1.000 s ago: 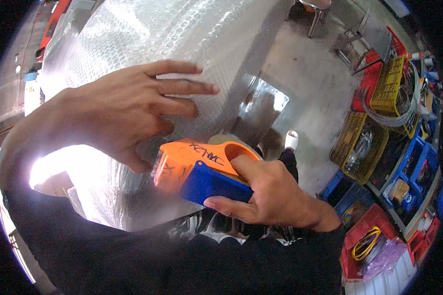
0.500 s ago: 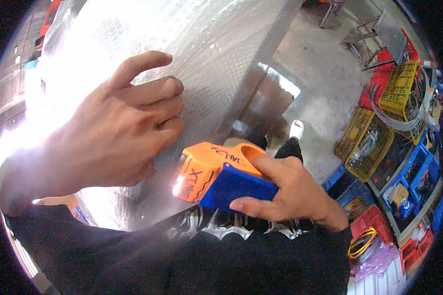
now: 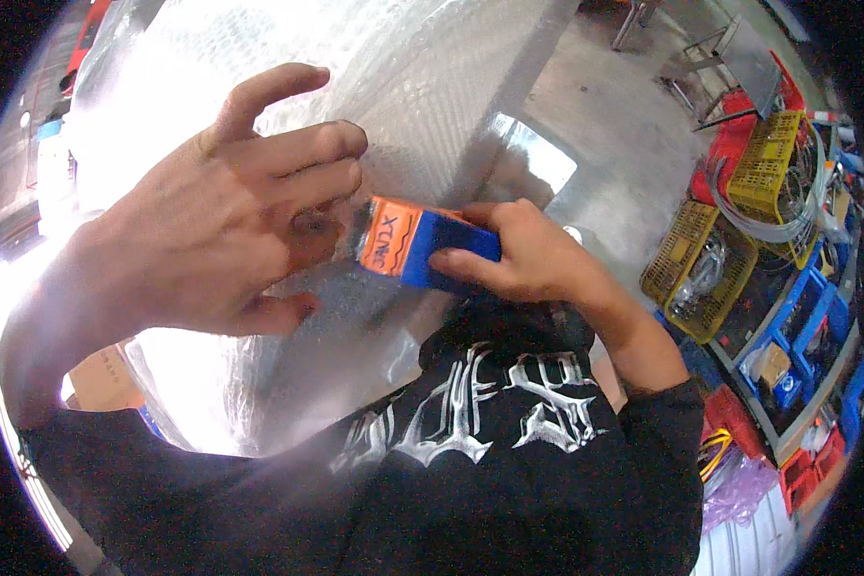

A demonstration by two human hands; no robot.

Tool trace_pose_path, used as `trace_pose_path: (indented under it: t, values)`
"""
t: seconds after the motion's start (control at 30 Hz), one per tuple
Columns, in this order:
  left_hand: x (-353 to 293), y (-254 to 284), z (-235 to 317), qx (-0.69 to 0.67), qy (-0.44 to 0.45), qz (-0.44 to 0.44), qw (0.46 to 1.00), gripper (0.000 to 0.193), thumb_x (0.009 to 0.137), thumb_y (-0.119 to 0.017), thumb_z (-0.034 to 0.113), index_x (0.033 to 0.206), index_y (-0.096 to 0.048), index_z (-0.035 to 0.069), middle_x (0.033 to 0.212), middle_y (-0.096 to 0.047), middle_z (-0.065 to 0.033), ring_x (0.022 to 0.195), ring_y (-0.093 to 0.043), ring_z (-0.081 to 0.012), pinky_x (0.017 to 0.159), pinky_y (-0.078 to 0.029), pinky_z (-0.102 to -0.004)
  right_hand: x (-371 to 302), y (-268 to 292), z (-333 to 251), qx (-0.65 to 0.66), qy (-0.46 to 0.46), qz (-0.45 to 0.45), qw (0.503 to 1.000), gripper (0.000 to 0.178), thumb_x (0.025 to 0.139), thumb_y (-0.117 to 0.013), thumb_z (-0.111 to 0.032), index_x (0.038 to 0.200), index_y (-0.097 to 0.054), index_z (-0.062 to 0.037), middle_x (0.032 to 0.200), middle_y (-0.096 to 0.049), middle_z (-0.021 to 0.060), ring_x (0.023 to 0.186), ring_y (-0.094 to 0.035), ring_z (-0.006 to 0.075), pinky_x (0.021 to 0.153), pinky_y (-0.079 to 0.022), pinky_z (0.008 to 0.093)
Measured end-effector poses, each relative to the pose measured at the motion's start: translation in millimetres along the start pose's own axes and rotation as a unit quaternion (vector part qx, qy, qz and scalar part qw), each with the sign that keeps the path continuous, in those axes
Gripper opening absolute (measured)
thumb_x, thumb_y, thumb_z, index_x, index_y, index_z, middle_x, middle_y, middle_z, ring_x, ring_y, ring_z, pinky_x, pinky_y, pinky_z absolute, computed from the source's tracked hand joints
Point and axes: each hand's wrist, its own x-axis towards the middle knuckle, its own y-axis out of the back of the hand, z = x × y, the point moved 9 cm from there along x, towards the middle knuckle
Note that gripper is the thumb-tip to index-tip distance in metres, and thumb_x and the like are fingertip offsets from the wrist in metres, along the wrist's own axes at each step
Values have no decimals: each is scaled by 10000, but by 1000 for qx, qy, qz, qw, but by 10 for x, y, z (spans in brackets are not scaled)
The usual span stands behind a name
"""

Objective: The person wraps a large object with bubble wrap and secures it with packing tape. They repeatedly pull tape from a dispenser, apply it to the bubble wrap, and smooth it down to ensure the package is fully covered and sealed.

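Observation:
Spread over the upper left is a large bulky item covered in clear bubble wrap (image 3: 422, 58). My left hand (image 3: 269, 192) hovers over it, its fingers bent and apart with nothing in them. To its right, my right hand (image 3: 518, 250) grips a boxy orange-and-blue handheld tool (image 3: 389, 240), thumb on the blue side and fingers over the top. Handwritten marks cover the tool's orange end, which points toward my left hand. Its exact kind I cannot make out. A narrow gap separates that end from my left fingers.
Yellow plastic crates (image 3: 706, 274) stand at the right, with coiled clear tubing (image 3: 778, 226) over one. Blue bins (image 3: 797, 336) and red bins (image 3: 816, 470) line the bench there. A metal-framed stand (image 3: 739, 72) is at the far right. A cardboard box (image 3: 106, 379) sits at lower left.
My right hand has moved up and away from my body with the tool, which has turned to show its end more. My left hand has risen slightly, its thumb now showing more.

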Motion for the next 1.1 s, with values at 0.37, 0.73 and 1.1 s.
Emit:
trace_pose_path:
  t: [0.37, 0.73, 1.1]
  values:
    - [-58, 51, 149, 44, -3, 87, 995, 184, 534, -678, 224, 620, -641, 65, 963, -608, -102, 1191, -544, -276, 1185, -246, -585, -129, 30, 397, -415, -178, -48, 891, 502, 905, -624, -526, 956, -752, -43, 903, -734, 210, 855, -720, 398, 805, -569, 454]
    - [224, -1285, 649, 140, 234, -115, 955, 998, 872, -600, 607, 1553, -263, -39, 1655, -203, -185, 1554, -89, -331, 1272, -6, -487, -1011, -171, 1020, -239, -216, 43, 946, 661, 826, -693, -607, 915, -737, 47, 834, -721, 250, 787, -725, 385, 744, -557, 460]
    - [367, -2390, 1115, -158, 451, 343, 808, 850, 804, -556, -28, 1567, -182, -48, 1650, -170, -230, 1545, -123, -346, 1275, -96, -393, -1968, -763, 2029, -91, -172, 80, 977, 597, 893, -697, -537, 845, -702, 58, 717, -698, 146, 598, -673, 215, 560, -526, 387]
